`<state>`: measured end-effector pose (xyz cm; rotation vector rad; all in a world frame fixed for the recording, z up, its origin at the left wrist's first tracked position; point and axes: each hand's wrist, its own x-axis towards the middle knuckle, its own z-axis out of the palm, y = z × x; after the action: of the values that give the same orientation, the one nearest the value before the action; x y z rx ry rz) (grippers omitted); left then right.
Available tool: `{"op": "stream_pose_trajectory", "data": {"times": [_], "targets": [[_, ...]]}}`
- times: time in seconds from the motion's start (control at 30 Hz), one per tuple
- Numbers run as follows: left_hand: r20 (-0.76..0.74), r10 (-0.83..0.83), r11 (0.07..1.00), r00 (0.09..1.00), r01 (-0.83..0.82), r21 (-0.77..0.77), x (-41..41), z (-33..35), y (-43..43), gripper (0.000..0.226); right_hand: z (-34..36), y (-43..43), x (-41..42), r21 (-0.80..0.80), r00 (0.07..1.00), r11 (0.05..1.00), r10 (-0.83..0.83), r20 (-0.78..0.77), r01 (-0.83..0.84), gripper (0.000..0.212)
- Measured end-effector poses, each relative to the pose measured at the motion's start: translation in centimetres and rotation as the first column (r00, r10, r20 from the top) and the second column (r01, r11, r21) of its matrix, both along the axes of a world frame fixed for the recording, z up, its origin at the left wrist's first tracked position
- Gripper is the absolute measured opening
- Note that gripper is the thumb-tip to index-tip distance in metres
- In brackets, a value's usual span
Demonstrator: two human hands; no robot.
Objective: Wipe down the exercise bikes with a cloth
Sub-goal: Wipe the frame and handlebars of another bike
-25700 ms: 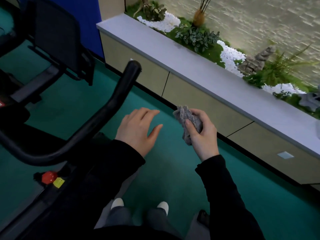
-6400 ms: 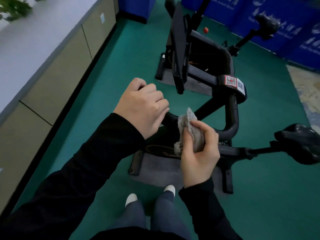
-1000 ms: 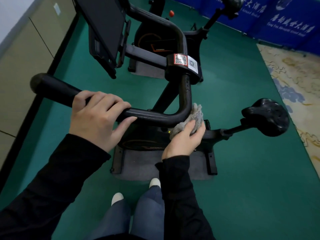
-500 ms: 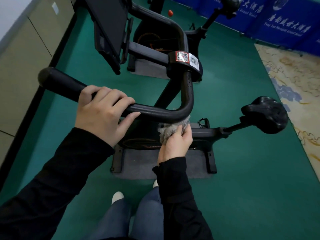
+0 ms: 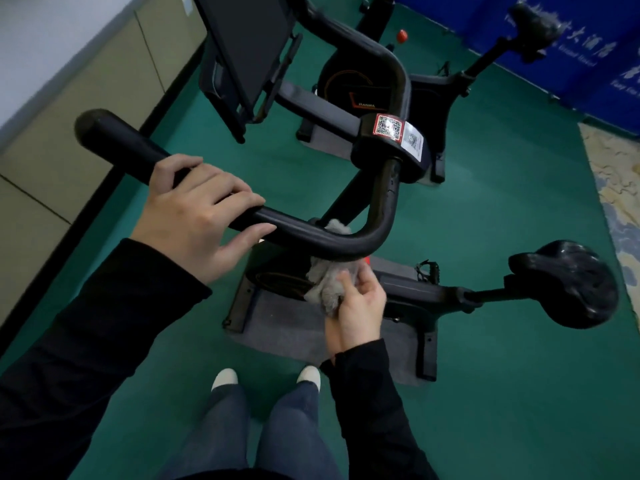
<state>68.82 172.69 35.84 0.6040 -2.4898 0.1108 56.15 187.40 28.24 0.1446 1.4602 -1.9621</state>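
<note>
Cloth (image 5: 323, 284) bunched in right hand (image 5: 362, 308), fingers curled round it, pushed up against underside of handlebar (image 5: 311, 239) bend on near bike (image 5: 415, 292). Left hand (image 5: 197, 216) grips bar further left, steadying it. Risk: loose wad may slip from the fingers mid-stroke, or skip the bend's far side as little cloth touches; far bike (image 5: 356, 88) likely unwiped

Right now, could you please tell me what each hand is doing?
The left hand grips the handlebar, fingers curled over it.
The right hand holds the grey cloth bunched just under the handlebar's bend.
</note>
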Motion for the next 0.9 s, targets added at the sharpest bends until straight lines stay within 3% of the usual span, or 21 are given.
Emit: {"op": "stream_pose_trajectory", "data": {"times": [0.2, 0.37, 0.57, 0.77, 0.9], "targets": [[0.002, 0.014, 0.997, 1.0, -0.014, 0.08, -2.8, -0.6, 3.9, 0.036, 0.6, 0.0, 0.2, -0.123, 0.981, 0.974, 0.193, -0.009, -0.192, 0.035], [-0.017, 0.056, 0.988, 0.998, -0.053, 0.145, -5.1, -2.1, 6.5, 0.039, 0.7, 1.0, -2.5, -0.167, 0.978, 0.964, 0.211, -0.001, -0.208, 0.03], [-0.089, 0.146, 0.973, 0.985, -0.127, 0.192, -6.0, -2.7, 7.0, 0.036, 0.5, 1.0, -3.4, -0.146, 0.947, 0.937, 0.32, -0.005, -0.317, 0.033], [-0.121, 0.164, 0.965, 0.979, -0.133, 0.227, -6.0, -2.8, 7.2, 0.036, 0.5, 1.5, -5.4, -0.052, 0.961, 0.96, 0.275, -0.04, -0.276, 0.03], [-0.122, 0.173, 0.961, 0.977, -0.14, 0.24, -6.1, -2.9, 7.3, 0.037, 0.7, 1.9, -4.7, -0.083, 0.894, 0.895, 0.425, -0.143, -0.439, 0.035]]}}
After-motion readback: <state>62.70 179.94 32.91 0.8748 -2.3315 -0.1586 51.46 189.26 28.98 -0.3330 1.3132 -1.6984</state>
